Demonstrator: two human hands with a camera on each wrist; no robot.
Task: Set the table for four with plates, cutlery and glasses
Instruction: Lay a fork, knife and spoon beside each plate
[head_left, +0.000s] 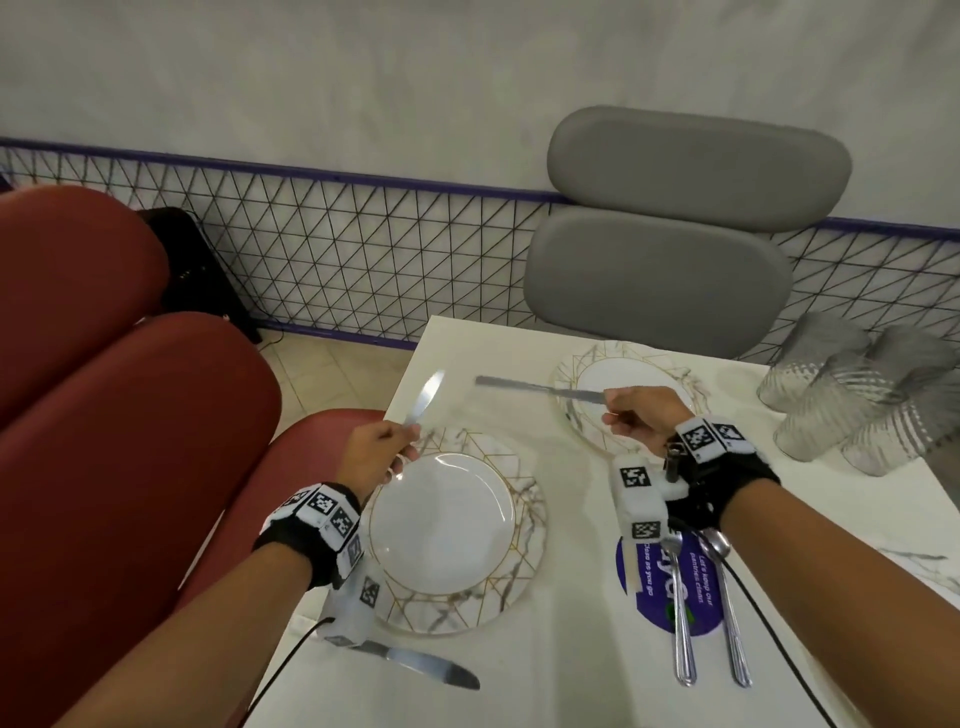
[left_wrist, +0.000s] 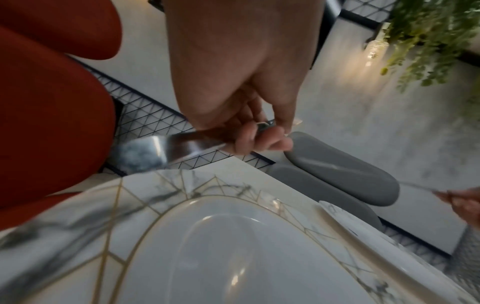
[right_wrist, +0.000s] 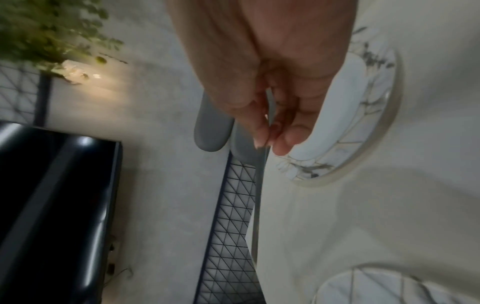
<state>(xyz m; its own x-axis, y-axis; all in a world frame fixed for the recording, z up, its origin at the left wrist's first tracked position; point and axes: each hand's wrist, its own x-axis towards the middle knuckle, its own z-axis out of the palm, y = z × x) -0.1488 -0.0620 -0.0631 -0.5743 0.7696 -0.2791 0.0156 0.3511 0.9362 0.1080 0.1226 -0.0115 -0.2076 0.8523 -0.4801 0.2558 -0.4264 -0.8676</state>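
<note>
White table fills the lower right of the head view. Red seat cushions sit along its left edge; a grey padded chair stands at the far side.

Near plate, marble rim with gold lines, lies by the left table edge. Far plate, same pattern, sits in front of the grey chair. Cluster of ribbed glasses stands at the far right, well apart from both plates.

Purple round sticker on the table, right of the near plate; a fork and a spoon lie across it side by side, handles toward the person. One knife lies flat on the near edge, below the near plate.

Left hand curled round the handle of a second knife, held in the air over the near plate's far-left rim, blade pointing away.

Right hand pinches a third knife by its handle, above the far plate, blade pointing left; blurred
</note>
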